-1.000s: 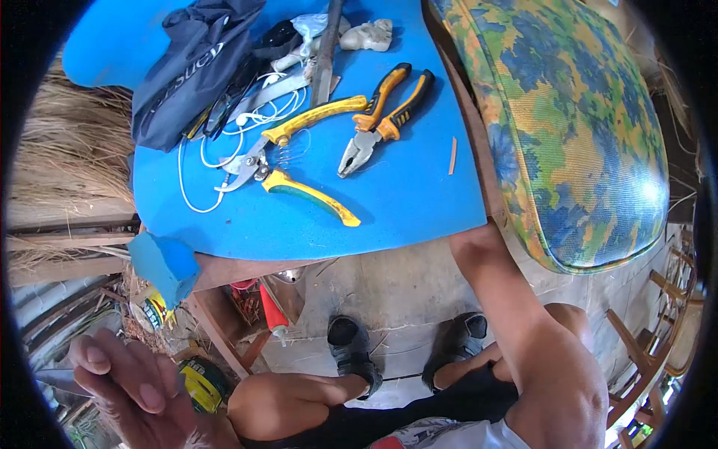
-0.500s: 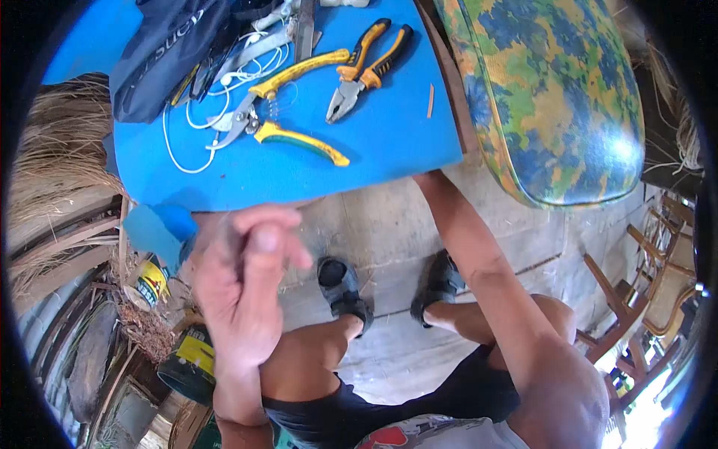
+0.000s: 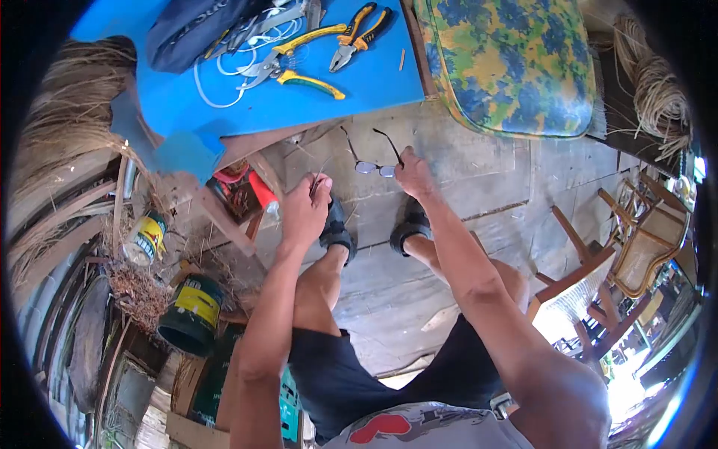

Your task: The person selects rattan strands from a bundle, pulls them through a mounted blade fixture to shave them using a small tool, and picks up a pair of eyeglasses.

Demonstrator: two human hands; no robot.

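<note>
My right hand [image 3: 416, 175] is closed around one side of a pair of eyeglasses [image 3: 366, 168]. Their dark temples stand unfolded, pointing toward the blue-topped table [image 3: 292, 112]. To the left of the glasses, my left hand [image 3: 305, 209] is held up with its fingers closed. Something thin and dark shows at its fingertips, too small to name. Both hands are over the floor, on the near side of the table. On the table lie yellow-handled pruning shears [image 3: 288, 71] and orange-and-black pliers [image 3: 355, 41], apart from both hands.
A dark bag [image 3: 194, 34] and a white cable [image 3: 217, 101] lie on the table. A camouflage-patterned cushion [image 3: 516, 67] is at its right. Paint cans, including a green one [image 3: 193, 310], stand at left. A wooden chair [image 3: 647, 239] is at right.
The eyeglasses and my right hand, hidden under the table edge before, are now in view. My left hand has turned and closed. The view has tilted lower.
</note>
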